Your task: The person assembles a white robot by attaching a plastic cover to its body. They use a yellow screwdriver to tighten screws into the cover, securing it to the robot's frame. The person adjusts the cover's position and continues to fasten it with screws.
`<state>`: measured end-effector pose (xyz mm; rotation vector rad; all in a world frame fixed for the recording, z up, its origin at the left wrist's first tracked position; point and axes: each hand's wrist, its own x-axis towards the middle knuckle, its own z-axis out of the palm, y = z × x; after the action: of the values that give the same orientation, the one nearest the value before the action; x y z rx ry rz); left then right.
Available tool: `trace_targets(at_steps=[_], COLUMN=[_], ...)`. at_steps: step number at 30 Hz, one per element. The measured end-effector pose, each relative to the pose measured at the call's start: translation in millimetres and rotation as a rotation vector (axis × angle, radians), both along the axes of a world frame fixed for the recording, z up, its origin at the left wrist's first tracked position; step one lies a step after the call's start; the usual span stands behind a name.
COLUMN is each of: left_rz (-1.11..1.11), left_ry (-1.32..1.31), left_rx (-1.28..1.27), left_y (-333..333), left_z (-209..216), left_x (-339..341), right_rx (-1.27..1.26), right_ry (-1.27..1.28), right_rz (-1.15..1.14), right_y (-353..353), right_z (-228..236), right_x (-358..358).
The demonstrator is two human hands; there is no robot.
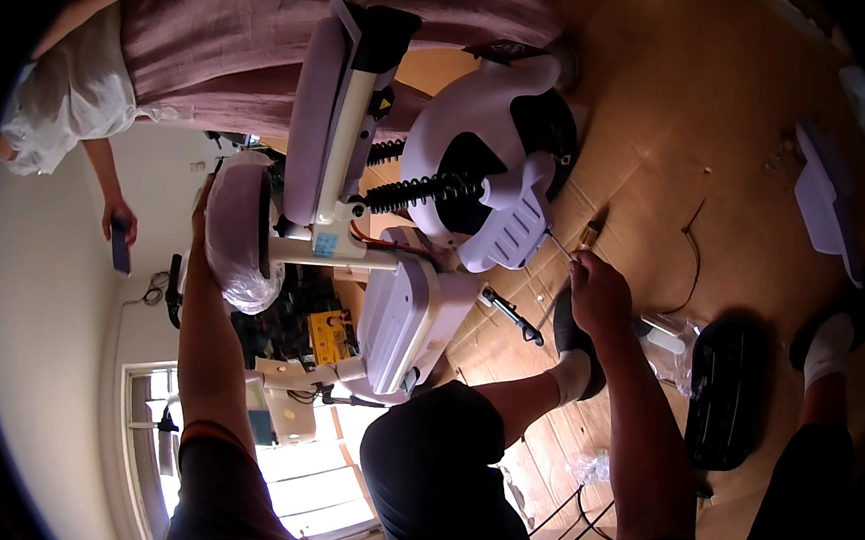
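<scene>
A scooter-like vehicle in lilac and cream lies across my view, with black coil springs (pixel 423 193) by its wheel cover (pixel 463 122). My right hand (pixel 597 290) is closed on a thin metal-shafted tool (pixel 559 247), perhaps a screwdriver or hex key. Its tip meets the edge of the slotted lilac mudguard (pixel 512 225). On the left, my left hand (pixel 200 209) rests against the outer side of the padded seat (pixel 240 221), which is partly wrapped in clear plastic. Its fingers are mostly hidden behind the seat.
Another person in a pink skirt (pixel 238 36) stands close at the far side, holding a phone (pixel 119 243). On the cardboard-covered floor (pixel 660 176) lie a lilac panel (pixel 824 202), a black oblong part (pixel 725 396), and a black cable tie (pixel 693 250). A kickstand-like rod (pixel 512 316) sticks out.
</scene>
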<state>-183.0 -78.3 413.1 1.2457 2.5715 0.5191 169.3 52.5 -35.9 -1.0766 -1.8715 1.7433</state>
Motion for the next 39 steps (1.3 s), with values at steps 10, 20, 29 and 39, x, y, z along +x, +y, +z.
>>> trace_targets(at_steps=[10,20,29,39], left_rz=[-0.161,-0.099,-0.053,0.020], left_ry=[0.314,0.479,0.639,0.895], left_rx=[-0.117,-0.242,-0.332,-0.510], left_y=[7.2,-3.6,-27.0,-106.8], left_z=[1.5,7.3,24.5,51.7], left_x=[14.9,-1.3,-36.8,-127.4], right_rx=[0.012,-0.005,0.054,0.105], right_ry=[0.074,0.119,0.179,0.161], right_rz=[-0.020,0.025,0.024,0.033], right_y=[-3.3,-1.1,0.4,-7.6], right_z=[-7.3,-19.0,-16.6,-25.5], right_x=[2.1,5.7,7.0,10.8])
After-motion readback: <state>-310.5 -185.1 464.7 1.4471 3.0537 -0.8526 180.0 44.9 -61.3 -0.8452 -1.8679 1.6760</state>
